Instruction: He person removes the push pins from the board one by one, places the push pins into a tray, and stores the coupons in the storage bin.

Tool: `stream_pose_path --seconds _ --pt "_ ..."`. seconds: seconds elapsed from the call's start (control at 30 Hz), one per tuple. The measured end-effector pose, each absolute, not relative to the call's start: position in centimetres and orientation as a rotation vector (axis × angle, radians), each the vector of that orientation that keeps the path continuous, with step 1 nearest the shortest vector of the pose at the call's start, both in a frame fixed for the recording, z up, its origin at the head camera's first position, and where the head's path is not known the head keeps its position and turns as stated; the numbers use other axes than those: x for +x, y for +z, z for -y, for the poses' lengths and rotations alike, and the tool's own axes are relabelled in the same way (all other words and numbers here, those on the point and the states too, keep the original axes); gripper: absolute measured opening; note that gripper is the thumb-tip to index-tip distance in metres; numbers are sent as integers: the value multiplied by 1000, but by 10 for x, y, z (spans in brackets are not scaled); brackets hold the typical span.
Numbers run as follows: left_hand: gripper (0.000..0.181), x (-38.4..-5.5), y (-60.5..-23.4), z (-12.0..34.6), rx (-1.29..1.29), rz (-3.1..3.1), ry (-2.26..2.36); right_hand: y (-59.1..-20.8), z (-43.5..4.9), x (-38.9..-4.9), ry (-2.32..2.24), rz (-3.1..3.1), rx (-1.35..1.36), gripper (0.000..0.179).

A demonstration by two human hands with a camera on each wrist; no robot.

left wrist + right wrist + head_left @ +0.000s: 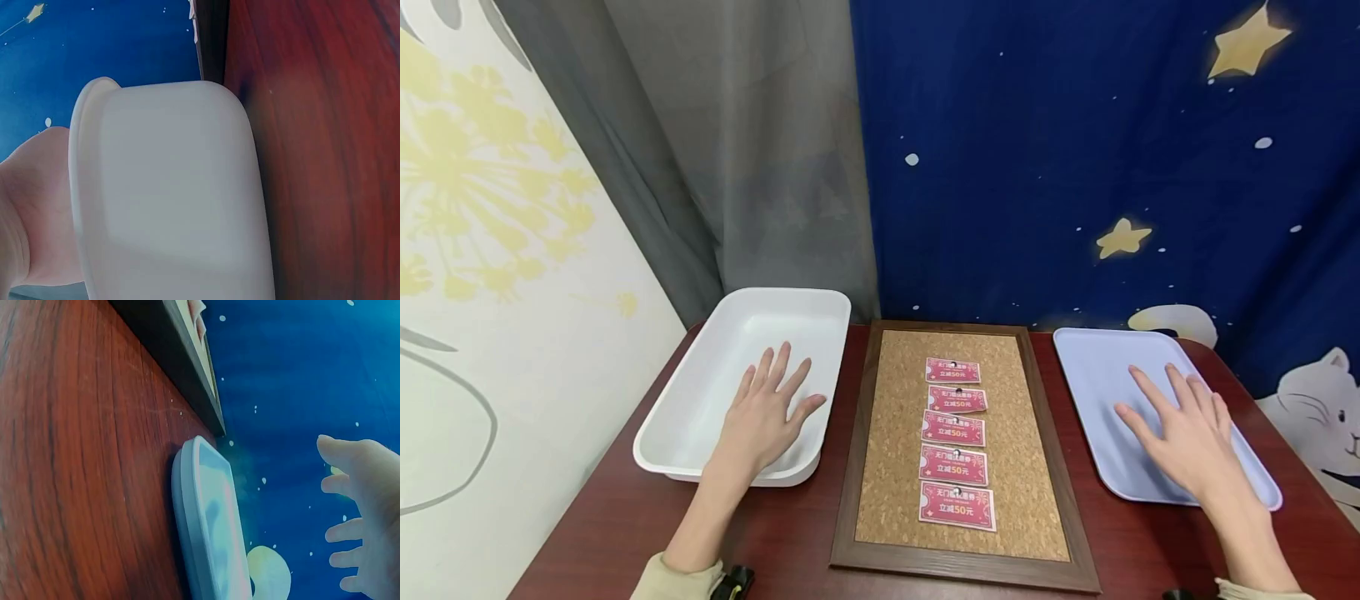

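Observation:
My left hand (763, 421) is spread flat over the white plastic basin (681, 383) on the left, its fingers straight and holding nothing. In the left wrist view the basin's outer wall (175, 181) hides most of that hand. On the right, my right hand (1191, 433) hovers with fingers apart above a pale lavender tray (1090, 375). The right wrist view shows a gap between the hand (375, 519) and the tray (187, 506). Between the hands lies a cork board (891, 467) bearing a column of several pink coupons (955, 465), each with a small dark pin near its top.
The board's brown wooden frame (962, 575) lies on the dark red wooden table (790, 542). Behind the table hang a grey curtain (782, 167) and a blue curtain (1000, 192) with stars. A white wall (512, 375) with yellow print stands close on the left.

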State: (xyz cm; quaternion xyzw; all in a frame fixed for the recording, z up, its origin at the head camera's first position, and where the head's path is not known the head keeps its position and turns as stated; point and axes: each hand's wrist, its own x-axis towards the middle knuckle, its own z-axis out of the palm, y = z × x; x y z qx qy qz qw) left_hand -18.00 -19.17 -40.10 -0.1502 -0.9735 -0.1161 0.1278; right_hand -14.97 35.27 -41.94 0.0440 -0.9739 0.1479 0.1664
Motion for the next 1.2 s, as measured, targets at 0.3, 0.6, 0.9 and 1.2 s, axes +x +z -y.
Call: stream_pose_path --seconds 0.3,0.6,0.9,1.2 --pt "62 -176 -397 180 -488 2790 -369 -415 -338 -149 509 2735 199 65" --pt "62 -172 -396 168 -538 2747 -415 -414 -321 -148 554 2682 312 61" --pt "58 -168 -399 155 -604 2676 -444 -407 -300 -141 597 2694 376 60" --pt "46 -165 -402 140 -704 2550 -465 -406 -279 -137 636 2703 437 59"
